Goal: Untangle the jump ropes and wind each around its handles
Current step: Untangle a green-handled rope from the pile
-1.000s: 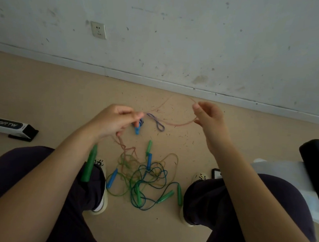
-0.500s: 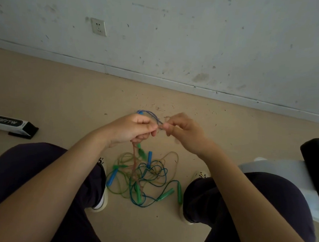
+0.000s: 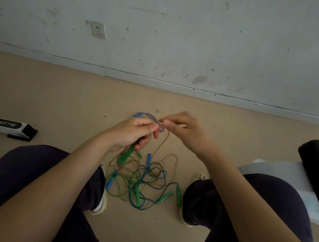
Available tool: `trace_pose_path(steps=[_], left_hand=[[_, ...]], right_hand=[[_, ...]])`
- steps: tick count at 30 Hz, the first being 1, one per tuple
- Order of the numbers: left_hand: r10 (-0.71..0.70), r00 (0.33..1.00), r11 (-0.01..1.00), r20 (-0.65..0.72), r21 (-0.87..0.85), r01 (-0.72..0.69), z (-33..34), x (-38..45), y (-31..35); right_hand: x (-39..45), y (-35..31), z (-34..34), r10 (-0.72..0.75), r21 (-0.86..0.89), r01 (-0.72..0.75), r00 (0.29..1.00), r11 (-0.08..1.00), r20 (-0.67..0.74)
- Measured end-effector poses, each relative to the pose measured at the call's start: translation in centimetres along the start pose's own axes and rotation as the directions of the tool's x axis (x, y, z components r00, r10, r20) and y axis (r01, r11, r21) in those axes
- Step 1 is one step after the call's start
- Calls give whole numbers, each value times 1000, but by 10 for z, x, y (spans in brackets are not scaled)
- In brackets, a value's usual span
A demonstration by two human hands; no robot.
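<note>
Looking down from the head view, the left hand [image 3: 130,133] grips a green handle [image 3: 125,155] whose long axis slants down and away below its curled fingers; the right hand [image 3: 185,130] pinches the pinkish rope [image 3: 160,146] just beside the left fingertips, under a striped cord loop [image 3: 151,117]. Remaining tangled ropes [image 3: 145,180] lie on the floor [image 3: 63,100], below both hands, nearer the left

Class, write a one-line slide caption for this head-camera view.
Left hand grips a green handle; right hand pinches the tan rope above the floor tangle.
</note>
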State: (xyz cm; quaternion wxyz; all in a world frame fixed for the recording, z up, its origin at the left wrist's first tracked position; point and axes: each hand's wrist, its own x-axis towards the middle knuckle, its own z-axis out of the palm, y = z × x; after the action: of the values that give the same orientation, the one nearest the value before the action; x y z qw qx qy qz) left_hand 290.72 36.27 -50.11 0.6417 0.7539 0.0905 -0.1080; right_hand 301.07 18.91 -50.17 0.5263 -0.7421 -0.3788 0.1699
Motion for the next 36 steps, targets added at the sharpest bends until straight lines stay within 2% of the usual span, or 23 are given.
trace_pose_path(steps=[3,5,10,12,14,17,19,23,26,29,33,35,36], left_hand=[[-12,998,996,57,-93,17,3,1,-1],[-2,998,994,70,-106,9,0,2,-2],[-39,997,998,65,44,37,-15,2,-7],[-71,997,997,-4,13,71,-22,2,-6],[-59,994,998,-90,-21,57,-26,1,-4],[-6,988,999,-157,41,12,-29,0,-5],[-10,996,1000,-90,6,11,-28,-1,-6],[-57,992,998,114,25,54,-10,-3,-4],[-65,992,992,106,116,53,6,-1,-3],[-59,998,991,3,120,59,7,1,-3],[-61,997,998,-37,-27,60,6,3,-3],[-57,989,993,-134,-106,43,7,5,-4],[-56,981,988,-187,-153,27,7,7,-5]], right_hand=[[-1,6,7,112,89,-123,987,988,118],[0,9,5,130,161,-151,982,975,135],[3,8,-8,245,8,-245,967,969,-65],[6,12,-17,291,53,-287,942,957,-167],[7,10,-24,314,90,-302,929,949,-197],[4,6,-29,276,-2,-277,958,961,-73],[1,2,-27,260,-20,-260,965,965,-8],[-1,-6,-14,212,163,-219,976,962,58],[-1,-7,-2,215,158,-225,973,961,79],[2,-2,-5,244,89,-240,969,967,-39],[3,9,-8,246,1,-254,937,967,-247],[3,12,-7,222,-59,-256,916,965,-334],[3,11,-8,240,-42,-269,912,962,-334]])
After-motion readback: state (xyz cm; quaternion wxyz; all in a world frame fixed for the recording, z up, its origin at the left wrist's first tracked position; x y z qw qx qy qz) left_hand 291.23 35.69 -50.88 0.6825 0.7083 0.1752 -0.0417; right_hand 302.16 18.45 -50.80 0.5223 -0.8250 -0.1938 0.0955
